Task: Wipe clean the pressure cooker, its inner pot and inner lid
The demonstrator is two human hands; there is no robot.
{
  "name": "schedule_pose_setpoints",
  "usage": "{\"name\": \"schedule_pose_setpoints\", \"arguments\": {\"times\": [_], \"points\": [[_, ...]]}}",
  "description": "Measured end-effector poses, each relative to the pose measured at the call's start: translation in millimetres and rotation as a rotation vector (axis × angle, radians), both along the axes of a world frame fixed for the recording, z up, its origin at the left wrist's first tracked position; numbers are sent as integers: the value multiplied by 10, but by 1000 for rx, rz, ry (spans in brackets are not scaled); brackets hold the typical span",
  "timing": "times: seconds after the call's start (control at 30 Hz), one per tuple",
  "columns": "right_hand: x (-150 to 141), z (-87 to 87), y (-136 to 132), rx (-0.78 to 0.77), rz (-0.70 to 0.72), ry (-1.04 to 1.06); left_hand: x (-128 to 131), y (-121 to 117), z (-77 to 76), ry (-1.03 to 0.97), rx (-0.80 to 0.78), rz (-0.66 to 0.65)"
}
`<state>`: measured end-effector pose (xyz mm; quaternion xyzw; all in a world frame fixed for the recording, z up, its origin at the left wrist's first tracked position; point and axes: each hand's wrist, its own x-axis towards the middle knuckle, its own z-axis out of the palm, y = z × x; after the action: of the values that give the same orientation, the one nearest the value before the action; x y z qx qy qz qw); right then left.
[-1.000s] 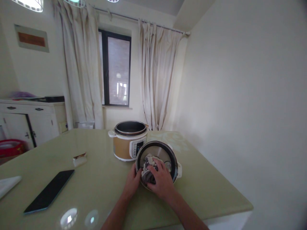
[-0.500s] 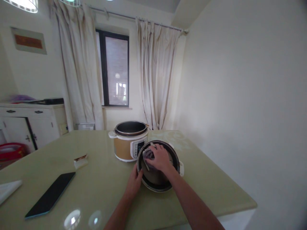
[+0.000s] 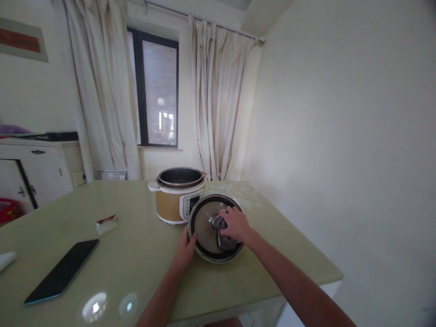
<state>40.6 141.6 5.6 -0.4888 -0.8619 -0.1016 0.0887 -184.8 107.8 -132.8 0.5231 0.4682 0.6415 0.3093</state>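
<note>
Gripping a crumpled grey cloth (image 3: pixel 226 240), the curled fingers of the right hand (image 3: pixel 236 225) press it against the inner face of the round cooker lid (image 3: pixel 206 227), just below the centre of the frame. The left hand (image 3: pixel 186 247) clasps the lid's left rim, thumb over the edge. Just behind, the gold-and-white electric pressure cooker (image 3: pixel 169 205) stands open on the pale green table (image 3: pixel 143 254). A dark phone-like slab (image 3: pixel 63 271) lies at lower left, near a small white packet (image 3: pixel 106 225).
</note>
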Motion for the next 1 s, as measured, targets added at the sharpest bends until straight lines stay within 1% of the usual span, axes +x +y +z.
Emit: {"name": "schedule_pose_setpoints", "arguments": {"times": [0.07, 0.1, 0.17, 0.27, 0.37, 0.43, 0.53, 0.63, 0.7, 0.8, 0.9, 1.0], "points": [[-7, 88, 106, 72, -91, 28, -4, 9, -26, 5, 3, 9], [-46, 117, 155, 103, -111, 53, -8, 10, -40, 11, 6, 7], [-183, 134, 226, 151, -98, 120, -21, 11, -69, 23, 6, 2], [-473, 53, 245, 184, -39, 280, -48, 18, -127, 51, -9, 0], [-736, -99, 171, 146, 32, 447, -76, 36, -189, 84, -11, 6], [-831, -181, 103, 99, 127, 476, -85, 45, -215, 96, -8, 19], [-836, -205, 23, 21, 255, 364, -82, 45, -226, 102, 0, 20], [-776, -122, -9, -15, 308, 211, -68, 44, -225, 112, 0, 6], [-769, -53, -10, 17, 349, 120, -59, 50, -227, 122, -14, 14], [-827, 21, 20, 119, 403, 13, -49, 62, -226, 140, -30, 40], [-879, 72, 107, 200, 362, 8, -43, 54, -220, 159, 0, 70], [-824, 134, 222, 228, 218, 63, -44, 37, -225, 182, 33, 92]]}}
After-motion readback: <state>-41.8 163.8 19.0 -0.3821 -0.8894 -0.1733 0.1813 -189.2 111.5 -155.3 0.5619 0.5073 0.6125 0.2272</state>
